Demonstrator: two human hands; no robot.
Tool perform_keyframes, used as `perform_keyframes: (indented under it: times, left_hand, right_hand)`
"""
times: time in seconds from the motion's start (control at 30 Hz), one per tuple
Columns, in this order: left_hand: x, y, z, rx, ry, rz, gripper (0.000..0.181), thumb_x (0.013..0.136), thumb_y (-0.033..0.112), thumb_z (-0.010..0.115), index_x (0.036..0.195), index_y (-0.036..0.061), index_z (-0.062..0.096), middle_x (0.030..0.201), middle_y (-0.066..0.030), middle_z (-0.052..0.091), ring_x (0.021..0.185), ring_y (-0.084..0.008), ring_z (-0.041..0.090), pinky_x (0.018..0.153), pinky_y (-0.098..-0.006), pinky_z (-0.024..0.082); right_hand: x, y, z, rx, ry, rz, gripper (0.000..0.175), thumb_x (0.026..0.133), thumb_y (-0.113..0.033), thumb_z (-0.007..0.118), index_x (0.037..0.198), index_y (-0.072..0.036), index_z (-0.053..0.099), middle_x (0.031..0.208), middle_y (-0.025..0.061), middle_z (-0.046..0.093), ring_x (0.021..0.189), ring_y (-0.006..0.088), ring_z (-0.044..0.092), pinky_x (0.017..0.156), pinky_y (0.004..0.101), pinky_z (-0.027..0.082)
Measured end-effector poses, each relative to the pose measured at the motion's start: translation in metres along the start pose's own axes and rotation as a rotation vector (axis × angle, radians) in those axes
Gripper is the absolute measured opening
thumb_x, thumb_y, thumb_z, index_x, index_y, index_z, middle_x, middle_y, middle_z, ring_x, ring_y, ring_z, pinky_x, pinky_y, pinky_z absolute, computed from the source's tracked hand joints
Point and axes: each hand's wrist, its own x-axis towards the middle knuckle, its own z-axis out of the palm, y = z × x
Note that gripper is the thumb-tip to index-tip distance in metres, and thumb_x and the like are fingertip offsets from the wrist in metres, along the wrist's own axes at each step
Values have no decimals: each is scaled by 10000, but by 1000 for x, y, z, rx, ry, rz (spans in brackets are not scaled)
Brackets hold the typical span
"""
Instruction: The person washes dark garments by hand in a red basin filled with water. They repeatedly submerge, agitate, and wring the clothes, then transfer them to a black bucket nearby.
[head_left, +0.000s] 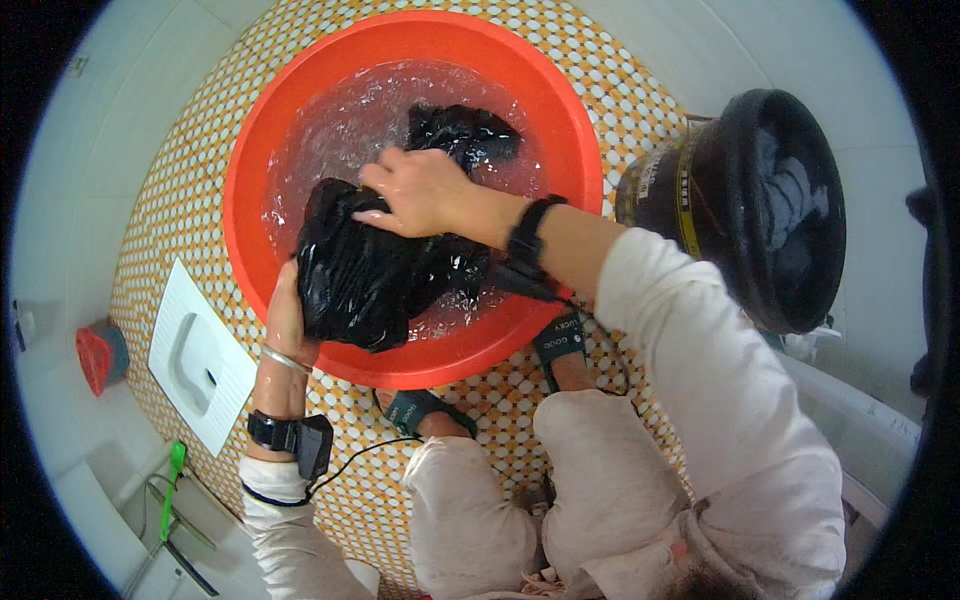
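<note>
Wet black cloth (360, 277), perhaps a garment, is bunched over a large orange-red plastic basin (559, 105). My left hand (286, 307) grips the cloth's left side near the basin's front-left rim; the fingers are hidden behind the fabric. My right hand (420, 191) is on top of the bunch, its fingers curled and black fabric between thumb and forefinger. Part of the cloth lies farther back in the cloudy, sudsy water (352, 112). Both wrists wear black straps with devices, and a silver bangle (285, 358) circles my left wrist.
At the right stands a black bucket (675, 187) with grey cloth (787, 187) inside. A white squat toilet (201, 360) is set in the tiled floor at left, near a small red-and-grey bin (101, 358). A green-handled tool (172, 480) leans at lower left. Thin black cables hang from my wrists.
</note>
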Motion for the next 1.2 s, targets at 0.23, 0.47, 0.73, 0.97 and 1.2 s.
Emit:
perform_keyframes:
  times: [0.23,0.47,0.73,0.97,1.2]
  left_hand:
    - [4,26,5,627,150,164,633,863,255,665,1339,-43,373,1223,-176,548,1027,-218,602,894,-321,489]
    - [35,-26,20,1912,137,4,1214,560,515,840,1475,410,48,1568,-105,-46,1385,-473,131,996,-633,351]
    - [74,-72,33,1881,-39,-276,1360,545,533,846,1473,329,-127,1568,-64,-89,1418,-418,26,992,-736,250]
    - [107,-82,16,2044,-18,-175,1387,521,627,809,1473,307,-146,1557,-140,95,1403,-441,121,1019,-688,260]
    - [117,-73,14,2056,-4,-166,1262,615,552,802,1474,354,-101,1553,-120,138,1400,-404,185,1031,-650,285]
  right_hand:
    - [-54,11,-30,-81,30,321,445,792,-517,636,948,-100,642,802,155,547,665,341,617,559,444,511]
    - [-60,8,-21,-250,-433,275,875,564,-489,818,1335,-266,470,1388,152,316,1267,465,251,809,675,346]
    - [-50,32,49,-248,-974,49,1178,493,-567,831,1471,-392,197,1568,116,21,1367,516,79,896,797,227]
    - [-52,56,81,-352,-920,-1,1032,604,-685,695,1466,-404,203,1554,105,133,1365,475,169,893,771,270]
    - [-38,54,92,-501,-967,39,977,672,-704,636,1468,-451,130,1540,91,198,1368,470,170,894,775,236]
